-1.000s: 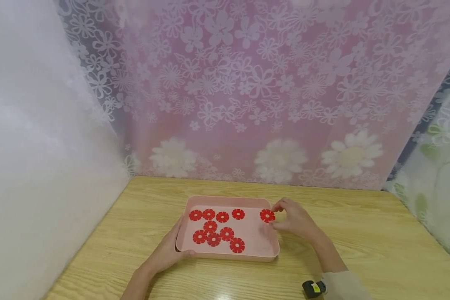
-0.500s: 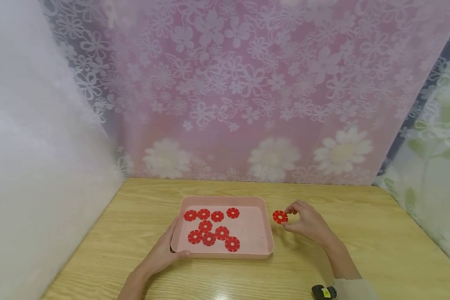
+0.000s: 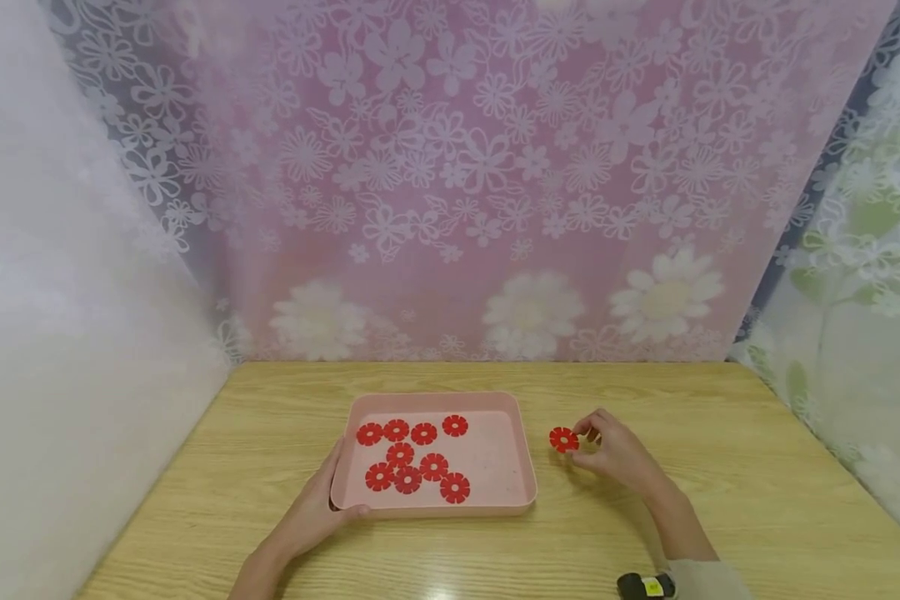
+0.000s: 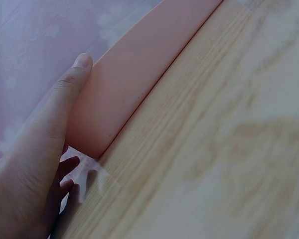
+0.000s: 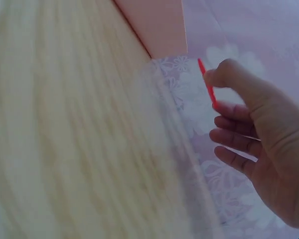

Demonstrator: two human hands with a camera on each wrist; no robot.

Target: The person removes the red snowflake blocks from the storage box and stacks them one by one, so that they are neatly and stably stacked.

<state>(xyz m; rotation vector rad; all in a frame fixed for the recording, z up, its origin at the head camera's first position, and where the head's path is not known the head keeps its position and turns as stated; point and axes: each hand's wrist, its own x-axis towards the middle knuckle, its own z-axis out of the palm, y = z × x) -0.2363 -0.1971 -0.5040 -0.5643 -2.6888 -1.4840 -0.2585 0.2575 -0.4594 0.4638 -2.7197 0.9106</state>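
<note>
A shallow pink tray (image 3: 435,512) stands on the table, with several red notched plastic discs (image 3: 423,433) lying in its left and middle parts. My left hand (image 3: 311,512) holds the tray's near left corner. In the left wrist view its thumb (image 4: 74,79) lies along the tray's outer wall (image 4: 134,64), and the other fingers are partly hidden behind the corner. To the right of the tray, my right hand (image 3: 618,454) pinches one red notched disc (image 3: 563,440) between thumb and forefinger. That disc appears edge-on in the right wrist view, apart from the tray.
The wood-grain table (image 3: 645,383) extends around the tray. A pink flowered curtain (image 3: 450,208) hangs behind it, with pale sheets at both sides. A black wrist device (image 3: 645,586) with a yellow label sits near my right sleeve (image 3: 708,579).
My right hand has carried the red disc rightward out of the tray, over its right rim, and slightly lower. My left hand keeps its hold on the tray's corner. The head view has shifted.
</note>
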